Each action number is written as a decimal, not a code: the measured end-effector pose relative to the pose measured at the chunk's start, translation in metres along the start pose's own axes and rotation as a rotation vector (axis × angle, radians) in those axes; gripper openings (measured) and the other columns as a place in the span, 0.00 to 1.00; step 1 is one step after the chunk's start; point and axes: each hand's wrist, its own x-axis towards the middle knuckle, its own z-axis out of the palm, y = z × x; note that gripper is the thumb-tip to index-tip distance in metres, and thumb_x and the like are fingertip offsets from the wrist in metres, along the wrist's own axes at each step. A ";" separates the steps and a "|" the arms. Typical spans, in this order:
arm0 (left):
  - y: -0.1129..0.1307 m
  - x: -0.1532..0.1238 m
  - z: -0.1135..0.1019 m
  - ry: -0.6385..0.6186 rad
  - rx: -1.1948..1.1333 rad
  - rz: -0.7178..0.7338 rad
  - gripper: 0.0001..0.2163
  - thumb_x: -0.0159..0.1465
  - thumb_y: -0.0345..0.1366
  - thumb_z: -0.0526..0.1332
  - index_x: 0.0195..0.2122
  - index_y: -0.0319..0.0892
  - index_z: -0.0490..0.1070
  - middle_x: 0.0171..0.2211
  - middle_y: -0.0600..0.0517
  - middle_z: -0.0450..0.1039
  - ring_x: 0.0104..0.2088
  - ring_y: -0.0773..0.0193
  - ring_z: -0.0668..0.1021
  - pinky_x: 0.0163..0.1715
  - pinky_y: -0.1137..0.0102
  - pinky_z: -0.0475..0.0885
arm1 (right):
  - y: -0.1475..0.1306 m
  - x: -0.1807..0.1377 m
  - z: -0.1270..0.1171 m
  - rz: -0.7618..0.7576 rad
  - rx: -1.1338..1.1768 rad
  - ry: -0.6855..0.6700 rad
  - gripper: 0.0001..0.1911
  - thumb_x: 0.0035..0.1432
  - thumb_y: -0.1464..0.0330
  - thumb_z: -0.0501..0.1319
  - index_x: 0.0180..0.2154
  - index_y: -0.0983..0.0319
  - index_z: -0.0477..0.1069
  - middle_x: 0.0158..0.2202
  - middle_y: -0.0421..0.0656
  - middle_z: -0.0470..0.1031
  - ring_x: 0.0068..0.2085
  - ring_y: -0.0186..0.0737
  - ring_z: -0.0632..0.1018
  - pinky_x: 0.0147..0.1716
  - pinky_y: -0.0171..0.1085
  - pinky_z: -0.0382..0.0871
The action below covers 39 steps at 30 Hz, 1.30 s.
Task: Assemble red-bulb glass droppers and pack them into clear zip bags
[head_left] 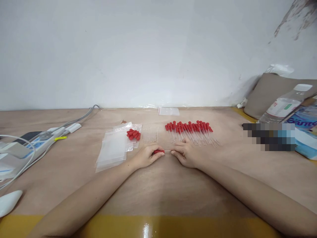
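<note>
My left hand (pixel 146 156) is closed, pinching a red rubber bulb (pixel 158 151). My right hand (pixel 186 154) is closed, pinching the thin clear glass tube (pixel 167 151) that runs into that bulb. Both hands rest on the brown table (pixel 158 185) near its middle. Just behind my right hand lies a row of several finished droppers with red bulbs (pixel 190 129). Behind my left hand lie several bare glass tubes (pixel 150 135) and a small pile of loose red bulbs (pixel 133 134) on clear plastic bags (pixel 112 150).
A power strip with grey cables (pixel 44 138) lies at the left, a white object (pixel 8 202) at the near left edge. At the right stand a plastic water bottle (pixel 284 105), a brown cushion (pixel 267 92) and blue packaging (pixel 305 132). A clear bag (pixel 168 111) lies by the wall.
</note>
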 end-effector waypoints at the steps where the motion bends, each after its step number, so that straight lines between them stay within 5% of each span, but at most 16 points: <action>1: 0.000 0.000 0.000 -0.007 0.012 0.005 0.10 0.63 0.39 0.53 0.37 0.40 0.70 0.32 0.50 0.71 0.33 0.66 0.72 0.34 0.72 0.67 | -0.001 0.001 0.000 0.005 -0.007 -0.005 0.14 0.61 0.68 0.48 0.31 0.62 0.71 0.27 0.42 0.71 0.27 0.33 0.66 0.34 0.38 0.51; 19: -0.001 0.004 -0.001 0.034 0.102 0.086 0.09 0.64 0.36 0.51 0.36 0.39 0.69 0.31 0.49 0.71 0.32 0.65 0.73 0.33 0.71 0.67 | -0.007 0.012 0.015 0.138 0.108 -0.085 0.16 0.62 0.68 0.45 0.26 0.62 0.66 0.25 0.39 0.72 0.27 0.33 0.70 0.35 0.37 0.53; 25: -0.011 0.000 -0.006 0.223 0.111 0.040 0.12 0.62 0.37 0.55 0.46 0.42 0.64 0.40 0.47 0.69 0.40 0.61 0.72 0.41 0.67 0.67 | -0.015 0.017 -0.008 0.166 0.087 -0.130 0.11 0.58 0.70 0.50 0.26 0.61 0.69 0.26 0.41 0.73 0.26 0.34 0.71 0.29 0.34 0.56; 28: -0.016 -0.005 -0.008 0.288 0.131 -0.037 0.16 0.60 0.36 0.57 0.49 0.42 0.61 0.41 0.48 0.67 0.39 0.61 0.71 0.39 0.67 0.68 | -0.008 0.023 -0.022 0.334 0.173 -0.166 0.11 0.54 0.71 0.53 0.22 0.61 0.69 0.21 0.40 0.72 0.23 0.33 0.69 0.24 0.33 0.56; 33: -0.022 -0.007 -0.007 0.229 0.189 -0.080 0.05 0.60 0.34 0.56 0.37 0.42 0.67 0.34 0.50 0.66 0.34 0.64 0.71 0.33 0.70 0.68 | 0.021 0.045 -0.026 0.710 0.207 -0.045 0.14 0.50 0.64 0.57 0.17 0.62 0.67 0.18 0.40 0.70 0.23 0.35 0.71 0.22 0.32 0.58; 39: -0.022 -0.005 -0.005 0.232 0.322 -0.125 0.06 0.59 0.37 0.57 0.28 0.40 0.67 0.29 0.51 0.65 0.31 0.63 0.69 0.34 0.67 0.65 | 0.027 0.080 0.006 0.757 -0.054 0.006 0.13 0.50 0.63 0.55 0.19 0.61 0.69 0.25 0.44 0.74 0.31 0.41 0.74 0.31 0.38 0.60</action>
